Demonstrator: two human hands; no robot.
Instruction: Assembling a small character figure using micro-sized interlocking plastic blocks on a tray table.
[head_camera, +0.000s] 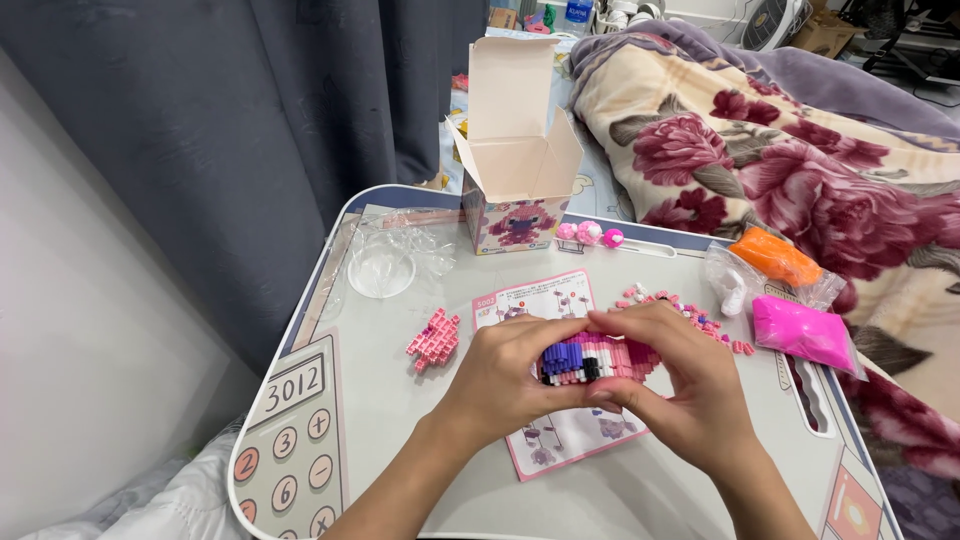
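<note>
1. both hands meet over the middle of the lap tray (640, 500): the left hand (500, 385) and the right hand (690, 385) pinch 1 small block model (590, 360), pink with a purple, black and white end, from its 2 sides. it looks gripped this way so that the rows stay pressed together.
2. the model hangs just above the instruction sheet (560, 300), which lies flat under the hands, likely kept there for easy reading.
3. a finished pink block piece (435, 340) rests apart to the left, out of the hands' way.
4. loose pink blocks (700, 315) lie scattered just behind the right hand, near for picking.
5. a bag of pink blocks (800, 332) and a bag of orange blocks (775, 257) sit at the right edge, close to the rim.
6. the open box (515, 165) stands at the far edge, with a clear plastic wrapper (385, 262) to its left.
7. open room lies at the front left corner and in front of the wrists.
</note>
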